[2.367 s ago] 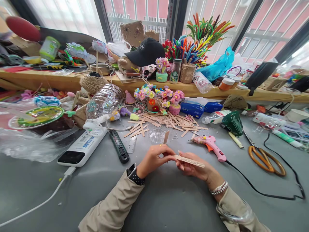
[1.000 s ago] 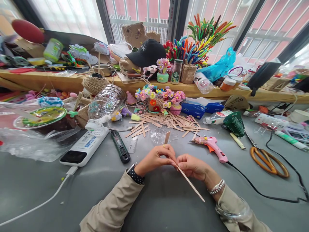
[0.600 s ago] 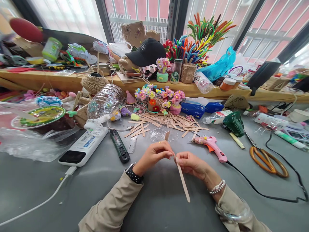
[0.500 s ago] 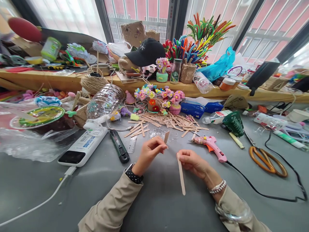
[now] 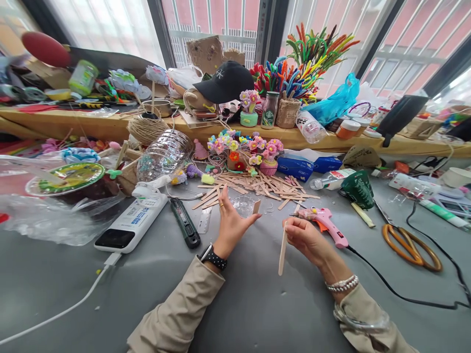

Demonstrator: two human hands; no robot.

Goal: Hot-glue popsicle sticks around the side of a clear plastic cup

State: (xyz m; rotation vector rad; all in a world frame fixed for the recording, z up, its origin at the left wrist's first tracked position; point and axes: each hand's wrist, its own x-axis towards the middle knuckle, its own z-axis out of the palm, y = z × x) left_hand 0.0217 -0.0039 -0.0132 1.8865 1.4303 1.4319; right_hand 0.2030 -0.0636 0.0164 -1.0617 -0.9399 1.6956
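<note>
My right hand [image 5: 302, 239] pinches one end of a wooden craft stick [image 5: 282, 252] between thumb and fingers; the stick hangs down over the grey table. My left hand [image 5: 233, 219] is open, its thumb and fingers spread apart. Close to the left thumb tip is a short piece of craft stick [image 5: 256, 206], roughly upright; whether the thumb touches it I cannot tell. Behind both hands lies a loose pile of craft sticks [image 5: 253, 184]. A pink hot glue gun [image 5: 326, 223] rests just beyond my right hand, its nozzle toward the left.
Left of my left hand lie a dark green utility knife [image 5: 185, 223], a clear ruler [image 5: 204, 220] and a white power bank [image 5: 132, 223] with a cable. Orange-handled scissors [image 5: 408, 247] lie at the right, near the glue gun's black cord. Pipe-cleaner flowers [image 5: 235, 147] stand behind the pile.
My left hand has opened from a closed pose, its fingers spreading upward. My right hand has moved slightly right and up with the craft stick, which now tilts the other way.
</note>
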